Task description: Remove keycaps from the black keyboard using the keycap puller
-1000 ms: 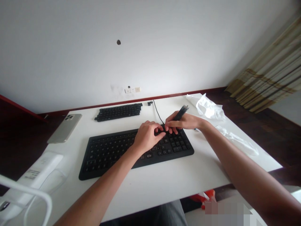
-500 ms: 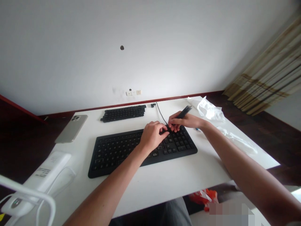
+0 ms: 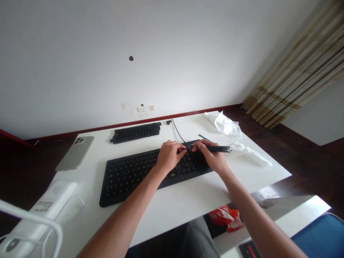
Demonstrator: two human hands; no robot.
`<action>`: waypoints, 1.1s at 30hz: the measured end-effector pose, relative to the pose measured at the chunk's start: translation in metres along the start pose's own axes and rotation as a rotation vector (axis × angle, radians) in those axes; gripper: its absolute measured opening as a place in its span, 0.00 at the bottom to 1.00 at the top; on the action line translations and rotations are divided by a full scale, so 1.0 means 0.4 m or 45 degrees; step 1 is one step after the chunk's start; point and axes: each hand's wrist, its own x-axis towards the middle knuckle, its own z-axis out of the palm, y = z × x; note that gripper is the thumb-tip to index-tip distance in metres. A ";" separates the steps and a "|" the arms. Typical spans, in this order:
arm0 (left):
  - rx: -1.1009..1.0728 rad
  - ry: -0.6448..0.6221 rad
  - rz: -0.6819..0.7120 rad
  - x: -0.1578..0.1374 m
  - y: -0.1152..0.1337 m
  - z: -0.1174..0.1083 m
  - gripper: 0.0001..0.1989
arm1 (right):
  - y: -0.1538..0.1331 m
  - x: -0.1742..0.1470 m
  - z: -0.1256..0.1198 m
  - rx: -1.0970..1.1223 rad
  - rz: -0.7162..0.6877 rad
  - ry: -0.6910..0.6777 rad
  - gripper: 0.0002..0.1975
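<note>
A black keyboard (image 3: 120,199) lies across the white table. Many of its key positions look bare, while keys still sit toward its right side. Over its upper right part, my left hand (image 3: 170,154) is bent, thumb and forefinger closed close to the keys; whatever is between them is too small to make out. Just right of it, my right hand (image 3: 213,157) is closed around a black pen-shaped tool (image 3: 219,148). The tool lies nearly level, one metal end pointing right and the other at the keys near my left fingertips. Loose black keycaps (image 3: 136,132) stand in rows behind the keyboard.
A few small black pieces (image 3: 168,122) and a cable (image 3: 177,129) are at the back. Left are a phone (image 3: 75,154) and a white power strip (image 3: 44,206). Crumpled white plastic (image 3: 225,124) and a thin blue stick (image 3: 203,137) lie right. Below is an orange bag (image 3: 225,216).
The pen-shaped tool has swung from pointing up and right to nearly level, as my right hand turned and came nearer. My left hand stays at the keys. The view has shifted right.
</note>
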 end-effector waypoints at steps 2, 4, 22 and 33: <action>-0.026 -0.005 0.006 0.000 -0.003 -0.001 0.05 | -0.001 -0.017 0.020 -0.023 0.005 0.040 0.16; -0.024 -0.006 0.009 0.001 -0.006 0.000 0.05 | 0.002 -0.024 0.034 -0.046 0.020 0.075 0.16; 0.002 -0.021 -0.001 0.002 -0.004 -0.004 0.07 | 0.014 -0.030 0.046 -0.086 0.012 0.027 0.18; -0.025 -0.067 -0.013 0.006 -0.010 -0.007 0.13 | 0.017 -0.026 0.041 -0.054 -0.002 0.024 0.19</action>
